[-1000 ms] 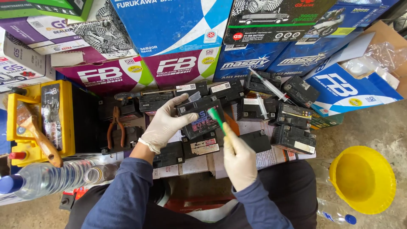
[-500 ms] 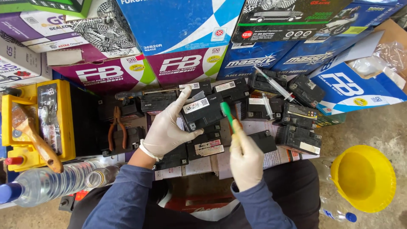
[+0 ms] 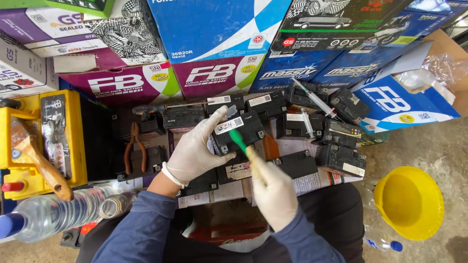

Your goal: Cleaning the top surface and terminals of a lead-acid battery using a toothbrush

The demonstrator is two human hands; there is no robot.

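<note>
Cardboard boxes (image 3: 214, 29) stacking behind row of small black batteries. Gloved left hand (image 3: 195, 151) gripping tilted black battery (image 3: 239, 132), fingers wrapping its side. Gloved right hand (image 3: 273, 192) pinching green-tipped brush (image 3: 240, 142), tip touching battery. Pliers (image 3: 134, 151) lying left of battery; yellow bowl (image 3: 408, 202) sitting well right.

Black battery (image 3: 239, 132), green-tipped brush (image 3: 239, 141), white-gloved hands (image 3: 195, 151), yellow bowl (image 3: 408, 202), orange-handled pliers (image 3: 134, 148), blue sleeves (image 3: 139, 229)
</note>
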